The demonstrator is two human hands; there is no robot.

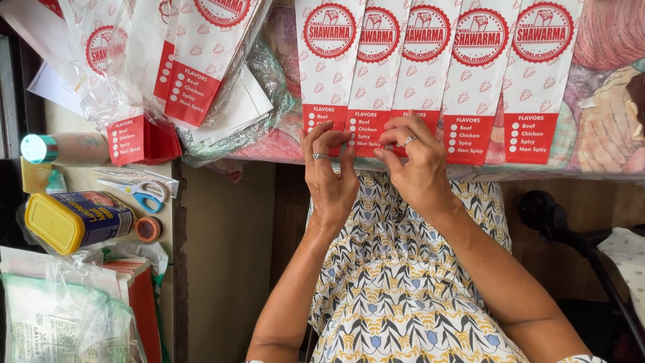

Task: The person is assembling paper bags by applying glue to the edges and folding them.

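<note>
Several long white paper sleeves [478, 74] with red round emblems and red bottom panels lie side by side on a patterned cloth [608, 114]. My left hand [329, 176] and my right hand [415, 161] both rest on the lower red ends of the sleeves near the surface's front edge. The fingertips of both hands pinch the bottom edge of one sleeve [367, 131] between them. Each hand wears a ring. My lap in a patterned dress [403, 289] is below.
A heap of the same sleeves in clear plastic [181, 67] lies at the upper left. On a side shelf sit blue-handled scissors [144, 193], a small tape roll [148, 228], a yellow-lidded tub [74, 220], a glue tube [64, 148] and bagged papers [60, 316]. A dark stand [564, 228] is at the right.
</note>
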